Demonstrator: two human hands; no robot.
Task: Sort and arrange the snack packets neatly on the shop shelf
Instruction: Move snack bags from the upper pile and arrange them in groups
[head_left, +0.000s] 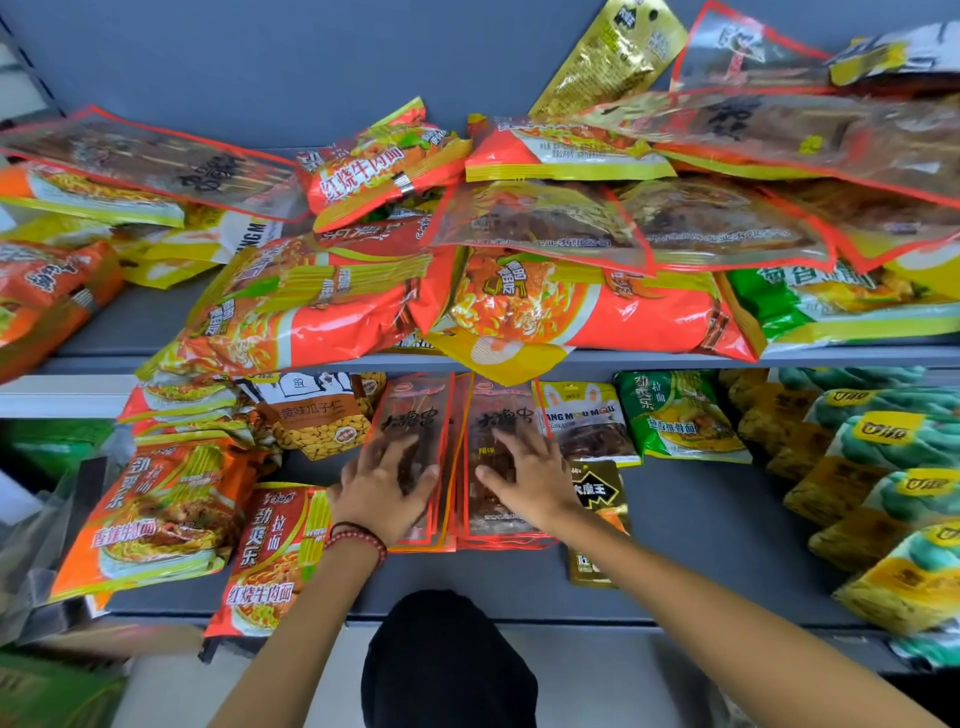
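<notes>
Packets with clear fronts and red edges lie in 2 stacks side by side in the middle of the lower shelf (701, 519), the left stack (410, 410) and the right stack (501, 410) touching along their long edges. The left hand (387, 486) rests flat on the left stack and the right hand (527, 475) flat on the right one, each with fingers straight and spread. Toward the shelf's left end lie orange noodle packets (270, 551), a gold packet (597, 493) sits just beside the right stack, and a loose heap of packets (332, 306) covers the upper shelf (130, 319).
</notes>
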